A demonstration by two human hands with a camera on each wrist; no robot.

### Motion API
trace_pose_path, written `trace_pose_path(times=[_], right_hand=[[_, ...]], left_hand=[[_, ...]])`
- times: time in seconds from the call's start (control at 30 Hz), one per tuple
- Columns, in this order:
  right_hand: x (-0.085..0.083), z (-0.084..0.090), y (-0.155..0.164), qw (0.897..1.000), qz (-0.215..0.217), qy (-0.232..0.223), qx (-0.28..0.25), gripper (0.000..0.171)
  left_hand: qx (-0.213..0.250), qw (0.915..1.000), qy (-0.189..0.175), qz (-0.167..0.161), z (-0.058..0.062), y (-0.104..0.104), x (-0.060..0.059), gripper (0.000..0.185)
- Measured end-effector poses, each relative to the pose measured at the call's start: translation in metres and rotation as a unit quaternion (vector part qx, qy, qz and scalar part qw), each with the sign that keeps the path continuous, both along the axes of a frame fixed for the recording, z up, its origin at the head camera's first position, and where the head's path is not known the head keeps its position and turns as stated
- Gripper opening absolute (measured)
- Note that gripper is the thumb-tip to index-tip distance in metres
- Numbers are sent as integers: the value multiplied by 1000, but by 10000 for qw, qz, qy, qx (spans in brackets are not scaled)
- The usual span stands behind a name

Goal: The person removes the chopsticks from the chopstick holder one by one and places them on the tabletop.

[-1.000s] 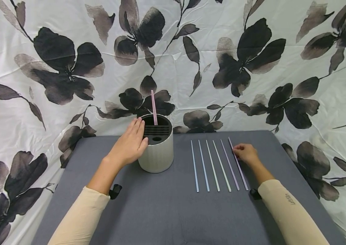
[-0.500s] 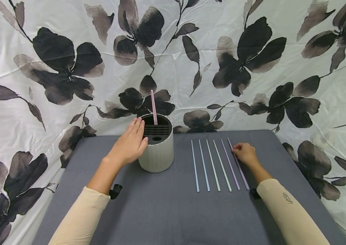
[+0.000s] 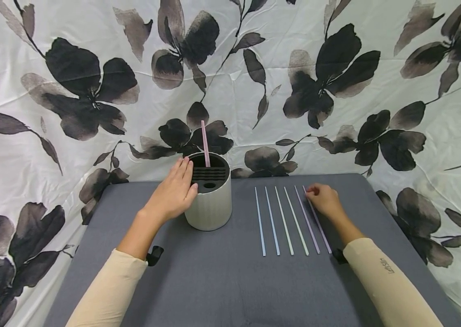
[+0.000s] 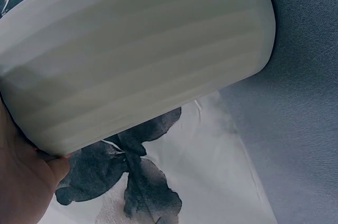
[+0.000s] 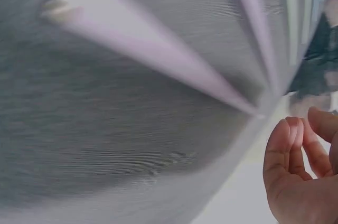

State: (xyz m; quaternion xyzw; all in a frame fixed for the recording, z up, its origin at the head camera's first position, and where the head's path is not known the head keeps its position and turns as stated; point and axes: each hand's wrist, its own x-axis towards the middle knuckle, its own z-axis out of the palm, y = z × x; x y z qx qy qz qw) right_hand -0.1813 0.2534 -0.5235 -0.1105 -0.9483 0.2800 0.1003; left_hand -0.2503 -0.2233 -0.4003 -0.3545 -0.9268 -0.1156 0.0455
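In the head view my left hand (image 3: 173, 190) lies with straight fingers along the rim of a round, pale utensil holder (image 3: 210, 211). That holder's ribbed wall (image 4: 142, 60) fills much of the left wrist view. A pink chopstick (image 3: 205, 143) stands in its rear opening. My right hand (image 3: 323, 199) is at the far end of the rightmost purple chopstick (image 3: 318, 225). In the right wrist view a gap shows between thumb and bent fingers (image 5: 282, 142), just off the tip of the purple chopstick (image 5: 158, 49); nothing is seen gripped.
Left of that chopstick lie another purple one (image 3: 308, 222), two pale green chopsticks (image 3: 296, 222) and two blue chopsticks (image 3: 272, 222), roughly parallel. They rest on a grey table (image 3: 230, 286). A white floral cloth (image 3: 238, 91) hangs behind it.
My right hand has shifted slightly toward the far end of the rightmost purple chopstick. The left hand and the holder have stayed in place.
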Motion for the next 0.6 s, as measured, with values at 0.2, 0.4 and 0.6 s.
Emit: trace_pose_path(times=[0.2,0.4,0.6], right_hand=[[-11,30,-27,9992,316,179,-160,24],[-26,53,-58,9953,739,440,-438,24],[-42,77,-92,9867,1231,537,-918,27]], left_hand=[[-1,10000,18,32,-1,0,1,70],[18,10000,19,59,-2,1,2,70],[48,9999,41,87,-4,3,4,70]])
